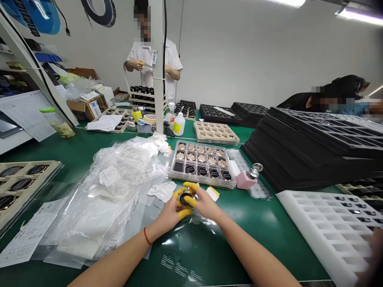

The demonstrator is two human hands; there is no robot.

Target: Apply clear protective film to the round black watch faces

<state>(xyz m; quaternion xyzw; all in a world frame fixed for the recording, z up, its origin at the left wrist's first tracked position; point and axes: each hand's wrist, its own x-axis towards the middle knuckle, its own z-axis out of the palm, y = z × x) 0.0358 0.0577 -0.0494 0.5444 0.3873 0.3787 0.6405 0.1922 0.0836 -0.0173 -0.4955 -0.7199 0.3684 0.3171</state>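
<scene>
My left hand [171, 210] and my right hand [205, 202] meet over the green table, both with yellow finger cots. Together they pinch a small round black part [185, 198] between the fingertips. Just beyond the hands lies a clear tray [202, 162] with rows of round parts, copper-coloured at the back and black at the front. A pink pump bottle [247, 177] stands right of that tray. Small white wipes [163, 190] lie left of my hands.
A heap of clear plastic bags [113, 187] covers the left of the table. Black foam trays [314, 143] are stacked at the right, a white foam tray [332, 227] nearer. A beige tray [20, 183] sits far left. A person in white [149, 59] stands behind the table.
</scene>
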